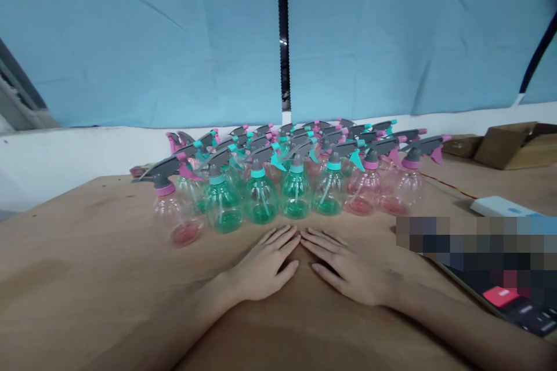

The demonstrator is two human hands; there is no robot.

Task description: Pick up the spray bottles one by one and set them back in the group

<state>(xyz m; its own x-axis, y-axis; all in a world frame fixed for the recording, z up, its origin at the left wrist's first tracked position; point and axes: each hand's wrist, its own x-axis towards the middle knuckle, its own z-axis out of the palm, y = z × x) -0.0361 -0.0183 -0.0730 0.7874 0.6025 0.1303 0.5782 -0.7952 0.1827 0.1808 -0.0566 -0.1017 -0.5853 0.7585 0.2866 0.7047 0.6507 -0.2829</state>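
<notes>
My left hand (267, 264) lies flat on the wooden table (87, 278), fingers stretched forward, holding nothing. Beside it my right hand (346, 266) also rests palm down with its fingers extended; the two hands' fingertips nearly meet. Just beyond them stand several rows of upright spray bottles with grey trigger heads. In the front row are a green spray bottle (261, 203), another green spray bottle (296, 194) and, at the left end, a pink spray bottle (176, 217). A further pink spray bottle (402, 191) stands at the right end. Bottles farther back are partly hidden.
Open cardboard boxes (516, 148) sit at the back right. A white device (507, 207) with a thin wire lies at the right, near a dark object with a red patch (500, 295), partly blurred out. Blue sheeting (174, 40) covers the wall behind.
</notes>
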